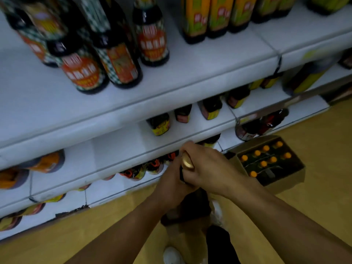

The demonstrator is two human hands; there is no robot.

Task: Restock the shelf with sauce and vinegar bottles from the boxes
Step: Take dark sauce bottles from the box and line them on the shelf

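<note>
I hold one dark bottle [192, 199] in front of me with both hands, above the yellow floor [314, 141] and near the front edge of the lower shelves. My right hand [205, 166] is curled around its neck, and the gold cap [187, 162] shows between my fingers [187, 178]. My left hand [171, 185] grips the same neck from the other side, just beside and touching the right one. The body of the bottle hangs down between my forearms and is blurred.

On the floor at the right, against the shelf unit, stands an open cardboard box [285, 184]. In it are dark bottles with orange caps [263, 163], upright in rows; some places in the box look dark and I cannot tell if they are filled.

The top shelf [209, 73] carries dark bottles with red and green checked labels [82, 71] at the left and bottles with yellow labels [196, 21] at the right. The shelf below it [122, 147] has small dark bottles with yellow labels [160, 123].
</note>
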